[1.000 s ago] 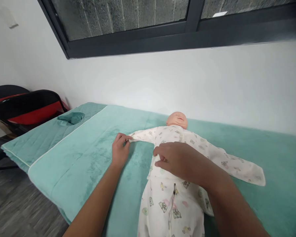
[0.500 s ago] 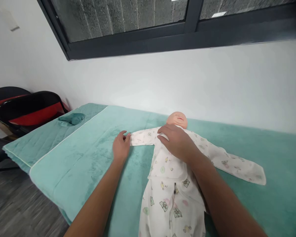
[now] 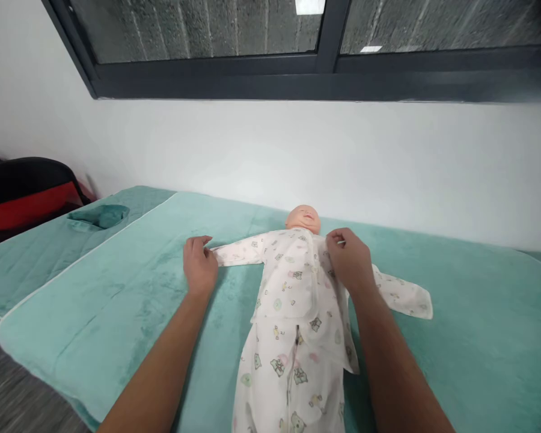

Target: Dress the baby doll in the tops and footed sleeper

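A baby doll (image 3: 303,218) lies on its back in a white printed baby shirt (image 3: 284,282) and matching zipped bottoms (image 3: 270,373). My left hand (image 3: 199,264) is closed on the cuff of the sleeve at the left, which is stretched out sideways. At the opposite shoulder, my right hand (image 3: 349,258) pinches the shirt's fabric. The front panel lies across the chest, and the shirt's lower right corner spreads beside the bottoms. Beyond my right wrist, the other sleeve (image 3: 406,296) lies flat on the bed cover; part of it is hidden behind my hand.
A teal plush cover (image 3: 117,300) spreads over the bed, with a quilted part and a face-hole cushion (image 3: 99,216) at the left. Behind it stand a white wall (image 3: 234,150) and a dark window frame (image 3: 216,84). A black and red chair (image 3: 31,198) is at the far left.
My right hand has moved from the middle of the chest to the shoulder at the right, uncovering the shirt's front. My left hand stays at the sleeve cuff. The view has shifted right.
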A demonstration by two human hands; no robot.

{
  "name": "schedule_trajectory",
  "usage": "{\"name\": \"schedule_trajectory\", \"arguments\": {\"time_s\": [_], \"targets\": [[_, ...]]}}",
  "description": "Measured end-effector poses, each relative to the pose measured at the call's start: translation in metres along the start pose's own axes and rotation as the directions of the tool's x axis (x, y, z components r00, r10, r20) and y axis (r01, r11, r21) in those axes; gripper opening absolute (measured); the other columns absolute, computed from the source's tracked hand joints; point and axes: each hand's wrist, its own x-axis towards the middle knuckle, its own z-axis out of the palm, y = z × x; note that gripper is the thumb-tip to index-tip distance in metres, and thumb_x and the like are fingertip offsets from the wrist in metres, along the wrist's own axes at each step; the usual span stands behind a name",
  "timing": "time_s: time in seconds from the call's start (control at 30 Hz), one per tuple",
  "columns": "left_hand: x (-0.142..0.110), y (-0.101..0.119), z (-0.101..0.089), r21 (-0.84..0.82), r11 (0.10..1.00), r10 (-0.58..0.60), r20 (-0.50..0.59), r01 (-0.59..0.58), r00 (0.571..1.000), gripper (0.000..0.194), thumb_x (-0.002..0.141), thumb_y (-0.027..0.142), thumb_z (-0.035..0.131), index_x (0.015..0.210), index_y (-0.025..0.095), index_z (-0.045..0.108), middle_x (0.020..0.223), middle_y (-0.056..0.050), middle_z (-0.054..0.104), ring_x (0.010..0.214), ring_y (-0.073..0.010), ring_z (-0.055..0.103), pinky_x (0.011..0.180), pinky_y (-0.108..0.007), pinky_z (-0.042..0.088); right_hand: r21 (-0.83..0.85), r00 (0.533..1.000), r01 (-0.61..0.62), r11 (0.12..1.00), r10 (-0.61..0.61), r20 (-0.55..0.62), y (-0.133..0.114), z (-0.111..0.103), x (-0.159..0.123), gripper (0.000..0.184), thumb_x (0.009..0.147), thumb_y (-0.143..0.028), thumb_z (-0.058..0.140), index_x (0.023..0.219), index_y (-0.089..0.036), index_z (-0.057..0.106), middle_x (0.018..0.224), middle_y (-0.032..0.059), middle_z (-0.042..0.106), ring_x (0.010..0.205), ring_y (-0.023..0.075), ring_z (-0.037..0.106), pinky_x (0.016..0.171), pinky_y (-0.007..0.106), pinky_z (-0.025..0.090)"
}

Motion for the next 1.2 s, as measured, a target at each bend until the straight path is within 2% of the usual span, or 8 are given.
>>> {"name": "schedule_trajectory", "arguments": {"time_s": [0.1, 0.2, 0.33, 0.47, 0.53, 0.63, 0.87, 1.2], "targets": [[-0.005, 0.02, -0.003, -0.068, 0.99, 0.119, -0.078, -0.125, 0.99, 0.028, 0.079, 0.007, 0.043, 0.096, 0.018, 0.063, 0.099, -0.009, 0.06, 0.101, -0.0232, 0.054, 0.091, -0.038, 0.045, -0.004, 0.998, -0.024, 1.0, 0.024, 0.065, 0.009, 0.007, -0.004, 0.02, 0.081, -0.041, 0.052, 0.079, -0.023, 0.057, 0.08, 0.0028, 0.064, 0.072, 0.0197, 0.057, 0.07, 0.033, 0.041], [-0.008, 0.058, 0.001, -0.241, 0.962, 0.128, -0.03, -0.131, 0.991, 0.025, 0.083, 0.011, 0.044, 0.096, 0.018, 0.064, 0.099, -0.007, 0.061, 0.098, -0.0201, 0.057, 0.086, -0.033, 0.047, -0.01, 0.993, 0.011, 1.0, -0.01, 0.121, 0.001, 0.01, -0.003, 0.025, 0.079, -0.048, 0.054, 0.079, -0.023, 0.053, 0.083, 0.002, 0.062, 0.075, 0.0193, 0.056, 0.069, 0.032, 0.04], [0.001, 0.125, 0.026, -0.474, 0.88, 0.13, 0.251, 0.005, 0.959, 0.024, 0.086, 0.018, 0.046, 0.099, 0.021, 0.067, 0.097, -0.003, 0.065, 0.089, -0.0148, 0.06, 0.077, -0.026, 0.048, -0.171, 0.975, 0.064, 0.983, -0.026, 0.219, -0.018, 0.008, 0.0, 0.029, 0.076, -0.051, 0.057, 0.074, -0.024, 0.047, 0.079, 0.0012, 0.059, 0.068, 0.0183, 0.051, 0.062, 0.03, 0.036], [0.017, 0.17, 0.057, -0.433, 0.897, 0.173, 0.532, 0.09, 0.829, 0.018, 0.085, 0.025, 0.051, 0.081, 0.02, 0.068, 0.084, -0.001, 0.067, 0.077, -0.0144, 0.059, 0.07, -0.026, 0.044, -0.311, 0.977, 0.076, 0.947, -0.007, 0.215, -0.022, 0.006, 0.003, 0.023, 0.08, -0.04, 0.048, 0.065, -0.024, 0.041, 0.065, -0.0002, 0.053, 0.056, 0.0159, 0.041, 0.056, 0.03, 0.029], [0.023, 0.177, 0.065, -0.374, 0.923, 0.181, 0.63, 0.09, 0.755, 0.026, 0.086, 0.03, 0.05, 0.066, 0.019, 0.062, 0.069, 0.0, 0.062, 0.067, -0.0142, 0.054, 0.061, -0.026, 0.038, -0.282, 0.976, 0.059, 0.958, 0.003, 0.216, -0.019, 0.005, 0.008, 0.023, 0.079, -0.034, 0.046, 0.061, -0.024, 0.039, 0.057, -0.0018, 0.049, 0.053, 0.015, 0.037, 0.055, 0.03, 0.028], [0.027, 0.175, 0.068, -0.361, 0.93, 0.211, 0.672, 0.065, 0.709, 0.036, 0.089, 0.037, 0.046, 0.06, 0.019, 0.056, 0.064, 0.0, 0.057, 0.063, -0.0141, 0.051, 0.058, -0.027, 0.034, -0.099, 0.979, -0.019, 0.995, 0.039, 0.2, -0.012, 0.005, 0.017, 0.02, 0.078, -0.033, 0.049, 0.06, -0.023, 0.048, 0.057, -0.0021, 0.052, 0.056, 0.0154, 0.042, 0.056, 0.029, 0.031], [0.025, 0.173, 0.066, -0.414, 0.898, 0.191, 0.676, 0.152, 0.711, 0.022, 0.084, 0.038, 0.054, 0.079, 0.023, 0.069, 0.078, 0.001, 0.069, 0.069, -0.0146, 0.058, 0.065, -0.026, 0.043, 0.27, 0.994, -0.108, 0.957, 0.101, 0.038, -0.005, 0.018, 0.025, 0.023, 0.077, -0.041, 0.058, 0.08, -0.021, 0.07, 0.08, 0.0027, 0.072, 0.075, 0.0205, 0.061, 0.071, 0.032, 0.043], [0.025, 0.176, 0.067, -0.515, 0.809, 0.187, 0.681, 0.282, 0.708, 0.019, 0.084, 0.034, 0.055, 0.083, 0.021, 0.07, 0.089, -0.001, 0.072, 0.08, -0.0156, 0.063, 0.069, -0.025, 0.047, 0.413, 0.988, -0.121, 0.903, 0.068, 0.141, -0.002, 0.021, 0.024, 0.025, 0.076, -0.039, 0.06, 0.088, -0.021, 0.073, 0.087, 0.0015, 0.073, 0.083, 0.0205, 0.062, 0.075, 0.03, 0.046]]}}
